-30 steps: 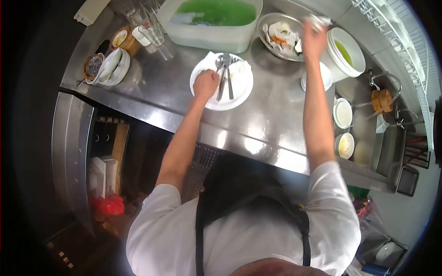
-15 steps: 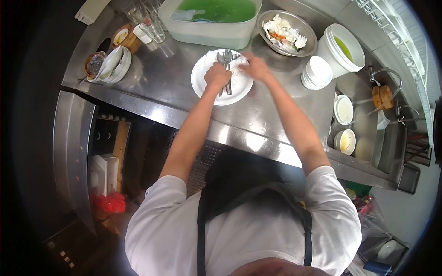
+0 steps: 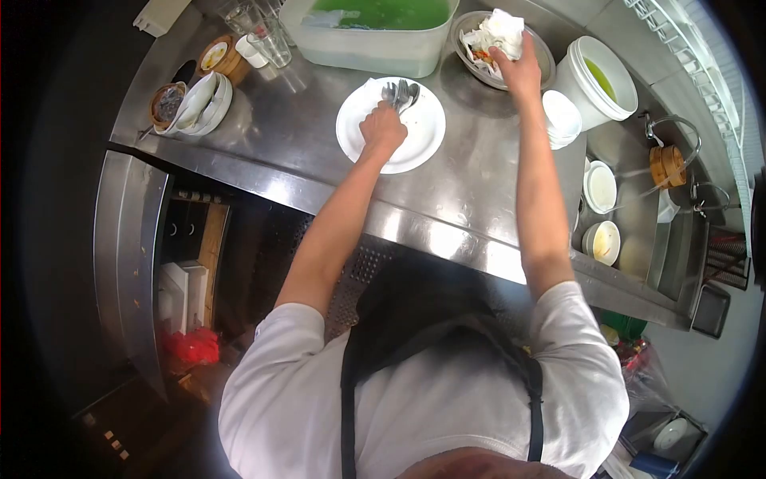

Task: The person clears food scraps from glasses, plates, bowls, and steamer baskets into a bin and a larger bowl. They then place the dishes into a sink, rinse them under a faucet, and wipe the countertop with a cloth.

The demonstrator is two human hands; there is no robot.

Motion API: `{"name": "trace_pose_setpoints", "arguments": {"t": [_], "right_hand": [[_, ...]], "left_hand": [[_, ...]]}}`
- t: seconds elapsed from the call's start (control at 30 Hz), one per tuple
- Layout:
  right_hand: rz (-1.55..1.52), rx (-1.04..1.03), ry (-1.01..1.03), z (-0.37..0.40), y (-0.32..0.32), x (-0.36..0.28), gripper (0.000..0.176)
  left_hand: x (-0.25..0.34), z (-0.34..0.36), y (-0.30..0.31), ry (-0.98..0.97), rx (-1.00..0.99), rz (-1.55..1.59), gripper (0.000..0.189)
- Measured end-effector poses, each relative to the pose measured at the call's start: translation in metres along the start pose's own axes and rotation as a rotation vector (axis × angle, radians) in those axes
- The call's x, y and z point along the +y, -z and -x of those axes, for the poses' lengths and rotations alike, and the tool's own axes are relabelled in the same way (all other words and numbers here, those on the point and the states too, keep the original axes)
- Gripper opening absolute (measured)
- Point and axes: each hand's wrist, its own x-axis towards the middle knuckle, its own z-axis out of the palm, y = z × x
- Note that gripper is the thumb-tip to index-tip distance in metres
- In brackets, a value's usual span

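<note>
My left hand [image 3: 383, 129] is closed around several pieces of cutlery [image 3: 402, 94], forks and a spoon, above a round white plate [image 3: 424, 142]. Their heads point away from me, and the fingers cover the handles. A few small specks lie on the plate. At the back right, my right hand [image 3: 520, 72] grips a crumpled white paper napkin [image 3: 504, 30] over a metal bowl [image 3: 546, 57]. More crumpled napkins and orange food scraps lie in that bowl, partly hidden by the hand.
Behind the plate stands a tub of green liquid [image 3: 367, 49]. Glasses [image 3: 275, 46], bamboo steamers [image 3: 227, 60] and stacked white bowls [image 3: 209, 108] are on the left. Right are white bowls [image 3: 562, 120], a white bucket [image 3: 586, 100] and a sink with dishes [image 3: 600, 188].
My right hand has moved from the plate to the metal bowl, carrying the napkin. The napkin is off the plate. My left hand has stayed over the plate, holding the cutlery.
</note>
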Motion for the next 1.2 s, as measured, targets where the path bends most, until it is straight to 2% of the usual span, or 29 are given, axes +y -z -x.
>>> {"name": "trace_pose_setpoints", "arguments": {"t": [0.07,0.17,0.23,0.3,0.37,0.43,0.53,0.67,0.77,0.87,0.97,1.07,1.17,1.2], "right_hand": [[0.180,-0.170,-0.118,-0.013,-0.008,0.029,0.045],[0.005,-0.301,-0.157,0.011,0.003,0.024,0.047],[-0.065,-0.483,-0.166,0.051,-0.016,0.026,0.038],[-0.320,-0.776,-0.295,0.098,-0.057,0.035,0.025],[-0.461,-0.906,-0.598,0.130,-0.082,0.001,0.015],[-0.718,-0.753,-0.953,0.150,-0.123,-0.017,0.010],[-0.746,-0.807,-0.976,0.144,-0.123,-0.028,0.009],[-0.769,-0.771,-0.948,0.140,-0.108,-0.044,0.011],[-0.769,-0.697,-0.900,0.142,-0.106,-0.043,0.010],[-0.718,-0.604,-0.879,0.145,-0.108,-0.041,0.011],[-0.663,-0.555,-0.873,0.142,-0.103,-0.039,0.014],[-0.545,-0.492,-0.807,0.145,-0.112,-0.028,0.018],[-0.363,-0.373,-0.681,0.150,-0.122,-0.016,0.021],[-0.373,-0.396,-0.714,0.148,-0.118,-0.020,0.022]], "left_hand": [[-0.001,0.000,0.000,-0.001,-0.004,0.013,0.045],[0.003,-0.001,0.015,0.014,-0.049,0.048,0.043],[0.001,0.002,0.019,0.032,-0.083,0.097,0.044],[-0.002,0.004,0.016,0.029,-0.081,0.121,0.045],[-0.003,0.002,0.011,0.006,-0.067,0.175,0.046],[-0.009,0.002,0.004,-0.026,-0.056,0.249,0.047],[-0.021,-0.004,0.003,-0.120,-0.023,0.391,0.042],[-0.026,-0.002,0.017,-0.167,-0.045,0.558,0.035],[-0.040,-0.019,-0.001,-0.194,-0.055,0.596,0.030],[-0.048,-0.030,-0.014,-0.238,-0.129,0.651,0.027],[-0.040,-0.023,-0.004,-0.260,-0.202,0.838,0.026],[-0.029,-0.012,0.011,-0.204,-0.239,0.737,0.026],[-0.026,-0.007,0.018,-0.233,-0.243,0.745,0.024],[-0.027,-0.007,0.017,-0.256,-0.225,0.708,0.025]]}}
